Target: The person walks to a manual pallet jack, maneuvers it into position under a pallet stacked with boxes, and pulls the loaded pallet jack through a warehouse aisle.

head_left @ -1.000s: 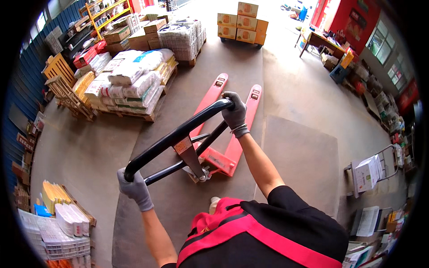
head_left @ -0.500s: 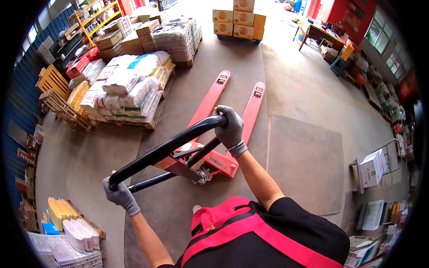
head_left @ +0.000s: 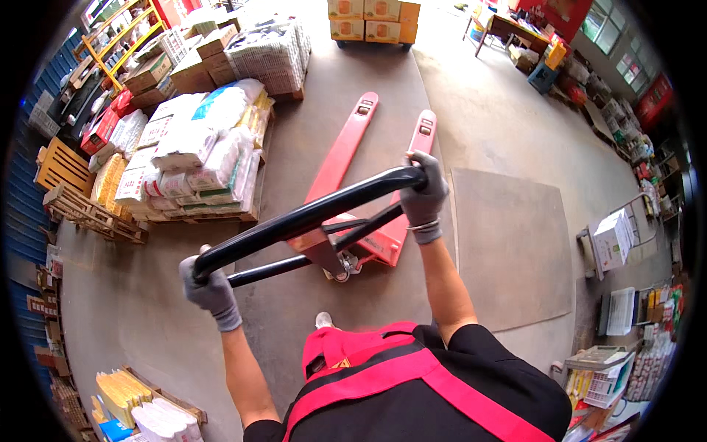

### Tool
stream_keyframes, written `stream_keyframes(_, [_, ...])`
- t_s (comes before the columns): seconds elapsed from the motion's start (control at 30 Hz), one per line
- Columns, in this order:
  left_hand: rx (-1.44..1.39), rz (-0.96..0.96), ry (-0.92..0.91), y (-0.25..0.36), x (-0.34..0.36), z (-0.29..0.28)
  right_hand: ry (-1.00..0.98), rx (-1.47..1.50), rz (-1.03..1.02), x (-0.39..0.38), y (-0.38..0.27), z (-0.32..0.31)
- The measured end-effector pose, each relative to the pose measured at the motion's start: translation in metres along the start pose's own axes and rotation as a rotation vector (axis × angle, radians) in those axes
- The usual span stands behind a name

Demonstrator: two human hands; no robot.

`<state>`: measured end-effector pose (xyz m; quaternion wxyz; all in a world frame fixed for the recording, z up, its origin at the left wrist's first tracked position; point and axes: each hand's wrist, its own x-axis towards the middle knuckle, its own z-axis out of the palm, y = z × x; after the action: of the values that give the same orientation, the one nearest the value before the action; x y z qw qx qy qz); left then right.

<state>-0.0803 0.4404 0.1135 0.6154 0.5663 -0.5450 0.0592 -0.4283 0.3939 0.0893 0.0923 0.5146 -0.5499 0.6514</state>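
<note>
Both my hands wear grey gloves and grip the black loop handle [head_left: 313, 215] of a red pallet jack [head_left: 388, 241]. My left hand [head_left: 210, 291] is closed around the handle's left end, low in the view. Farther off, my right hand [head_left: 427, 197] wraps its right end, so the handle slants up to the right. Beyond the handle, the two red forks [head_left: 345, 147] stretch away over the floor with nothing on them. The right fork is partly hidden behind my right hand and the handle.
Left of the forks, white sacks [head_left: 188, 136] are piled on a wooden pallet [head_left: 258, 210]. Ahead stands a cart of orange cartons [head_left: 383, 31]. A flat sheet [head_left: 512, 243] lies on the floor to the right, with a trolley carrying a white box [head_left: 613, 239] beyond it.
The handle and both my hands have shifted right in the view, the right hand most. The forks appear turned slightly more upright. A white shoe shows more below the pallet jack.
</note>
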Motion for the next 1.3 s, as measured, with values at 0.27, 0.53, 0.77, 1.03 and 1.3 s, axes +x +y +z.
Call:
stream_keyframes(0.27, [-0.122,0.131,-0.149,-0.084,0.104,0.077,0.118,-0.124,0.041,0.011,-0.01,0.078])
stream_keyframes(0.53, [-0.274,0.163,-0.274,-0.141,0.173,0.187,0.134,-0.137,0.099,0.037,0.022,0.136])
stream_keyframes(0.77, [-0.354,0.222,-0.27,-0.17,0.224,0.284,0.143,-0.229,0.18,0.074,0.044,0.191])
stream_keyframes(1.03, [-0.4,0.235,-0.368,-0.202,0.287,0.422,0.189,-0.302,0.173,0.115,0.087,0.258])
stream_keyframes(1.3, [-0.549,0.229,-0.471,-0.206,0.339,0.587,0.235,-0.401,0.144,0.171,0.156,0.33])
